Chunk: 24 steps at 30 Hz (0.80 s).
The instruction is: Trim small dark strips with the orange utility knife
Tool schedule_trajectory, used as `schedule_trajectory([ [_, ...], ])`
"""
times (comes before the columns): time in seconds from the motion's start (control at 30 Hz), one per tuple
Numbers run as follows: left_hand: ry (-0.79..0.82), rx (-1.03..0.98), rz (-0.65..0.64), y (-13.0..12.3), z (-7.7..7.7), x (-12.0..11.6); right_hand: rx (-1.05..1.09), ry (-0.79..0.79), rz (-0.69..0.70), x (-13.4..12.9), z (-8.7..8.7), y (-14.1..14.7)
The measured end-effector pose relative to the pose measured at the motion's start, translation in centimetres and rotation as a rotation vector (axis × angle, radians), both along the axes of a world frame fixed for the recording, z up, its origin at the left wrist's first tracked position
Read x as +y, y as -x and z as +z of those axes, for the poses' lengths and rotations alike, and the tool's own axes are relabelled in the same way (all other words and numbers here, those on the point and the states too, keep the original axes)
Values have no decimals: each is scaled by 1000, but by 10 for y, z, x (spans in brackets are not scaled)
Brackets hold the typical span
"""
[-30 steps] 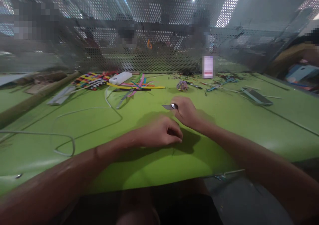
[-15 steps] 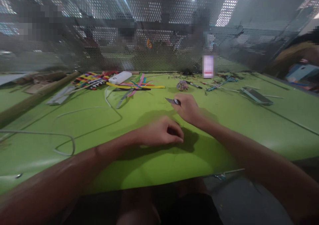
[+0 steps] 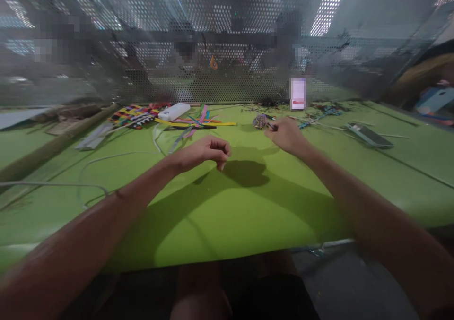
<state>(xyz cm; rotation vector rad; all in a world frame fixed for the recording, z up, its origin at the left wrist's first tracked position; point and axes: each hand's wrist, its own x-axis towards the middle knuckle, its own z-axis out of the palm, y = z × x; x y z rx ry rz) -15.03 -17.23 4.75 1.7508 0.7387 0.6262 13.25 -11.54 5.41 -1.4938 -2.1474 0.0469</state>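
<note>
Dark and blurred, a small tool [image 3: 271, 127] pokes from the fingertips of the person's right hand [image 3: 288, 134], which grasps it right of centre on the worktop [image 3: 230, 225], nearer the far edge than the near one. The tool's tip ends just beside a round, multicoloured tangled ball [image 3: 260, 121]; whether they touch cannot be told.

Left of centre, the left hand [image 3: 209, 152] is held above the worktop, its fingers curled in and the thumb close to them. Whether anything is pinched there cannot be told. Of the two hands, this one is closer to the near edge, and a dark shadow lies to its right.

Beyond the left hand, toward the far edge, flat coloured strips [image 3: 204, 123] cross one another in a loose heap. Next to them, further left, are a white rounded box [image 3: 174, 111] and a checkered woven piece [image 3: 131, 115]. A thin pale cable [image 3: 46, 184] trails toward the left edge, where a long pole [image 3: 58, 139] slants across the corner.

On the right side lies a flat, phone-like device [image 3: 372, 136]. A perforated metal screen [image 3: 227, 83] rises along the far edge.
</note>
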Motion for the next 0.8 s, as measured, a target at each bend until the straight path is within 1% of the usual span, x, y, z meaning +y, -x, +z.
schedule_trajectory([
  [0.1,-46,165,9,1,-2,4,-128,128,64,5,-2,-4],
  [0.17,-39,219,11,2,-3,6,-139,206,87,5,-4,-3],
  [0.27,-21,228,17,2,-3,8,-88,303,124,2,-7,0],
  [0.4,-33,209,7,2,-3,8,-69,363,232,-3,-9,3],
  [0.47,-38,203,2,2,-3,8,-27,351,316,-6,-8,5],
  [0.53,-46,202,5,2,-3,9,66,325,444,-11,-6,8],
  [0.6,-48,206,13,2,-3,9,187,347,564,-17,-5,13],
  [0.63,-48,208,16,2,-3,9,244,376,594,-21,-5,16],
  [0.7,-48,213,20,2,-4,10,308,425,599,-27,-6,24],
  [0.8,-25,208,32,2,-6,10,301,467,564,-32,-10,31],
])
